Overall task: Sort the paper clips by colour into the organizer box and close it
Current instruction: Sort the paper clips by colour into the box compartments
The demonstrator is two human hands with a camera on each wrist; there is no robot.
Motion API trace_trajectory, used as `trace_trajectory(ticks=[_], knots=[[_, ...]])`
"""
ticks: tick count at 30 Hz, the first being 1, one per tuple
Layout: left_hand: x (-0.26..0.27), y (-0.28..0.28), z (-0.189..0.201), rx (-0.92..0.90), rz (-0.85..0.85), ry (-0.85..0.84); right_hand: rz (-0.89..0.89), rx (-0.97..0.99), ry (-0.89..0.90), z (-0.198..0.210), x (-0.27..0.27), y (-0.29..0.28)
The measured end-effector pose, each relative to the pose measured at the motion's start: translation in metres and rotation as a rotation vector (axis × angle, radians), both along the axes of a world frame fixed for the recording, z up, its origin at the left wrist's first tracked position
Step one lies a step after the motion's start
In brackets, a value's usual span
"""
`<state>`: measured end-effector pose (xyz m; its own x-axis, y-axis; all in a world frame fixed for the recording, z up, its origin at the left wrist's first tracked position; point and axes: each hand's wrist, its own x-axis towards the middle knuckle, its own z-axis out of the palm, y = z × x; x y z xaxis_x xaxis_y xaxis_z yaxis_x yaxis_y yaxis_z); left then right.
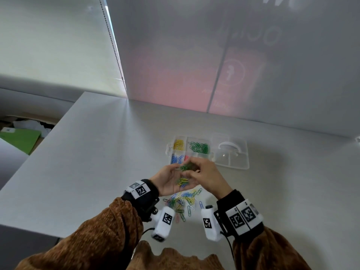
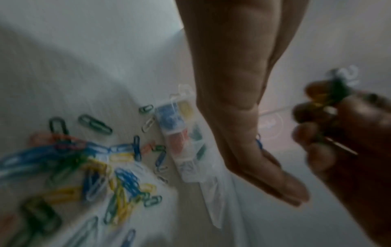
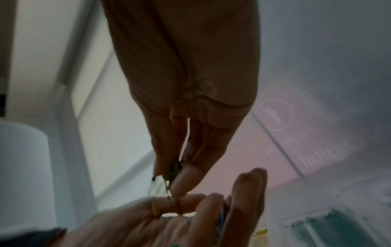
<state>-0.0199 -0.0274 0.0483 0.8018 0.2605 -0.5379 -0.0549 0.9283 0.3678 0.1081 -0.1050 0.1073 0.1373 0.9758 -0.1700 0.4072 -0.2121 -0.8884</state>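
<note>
Several green clips (image 1: 186, 167) are pinched in the right hand (image 1: 204, 175), above the cupped left hand (image 1: 169, 180) cradling yellow and blue ones. Best carried straight over the box (image 1: 190, 148)'s green compartment, released low.

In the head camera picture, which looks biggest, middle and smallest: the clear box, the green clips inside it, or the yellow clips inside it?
1. Clear box, lid open.
2. Green clips.
3. Yellow clips.
</note>
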Motion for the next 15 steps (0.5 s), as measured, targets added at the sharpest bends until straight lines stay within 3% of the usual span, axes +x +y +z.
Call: trace_trajectory(ticks=[3, 7, 12, 15], knots=[[0.001, -0.003, 0.006, -0.05, 0.007, -0.085, 0.046, 0.059, -0.165, 0.0, -0.005, -0.003], [-0.003, -0.003, 0.01, -0.098, 0.0, -0.151, 0.039, 0.087, -0.156, 0.002, -0.003, -0.007], [-0.007, -0.001, 0.01, -0.088, -0.019, -0.16, -0.041, 0.085, 0.007, 0.001, 0.007, -0.011], [-0.01, -0.001, 0.011, -0.043, -0.035, -0.171, -0.085, 0.041, 0.336, 0.001, 0.013, -0.013]])
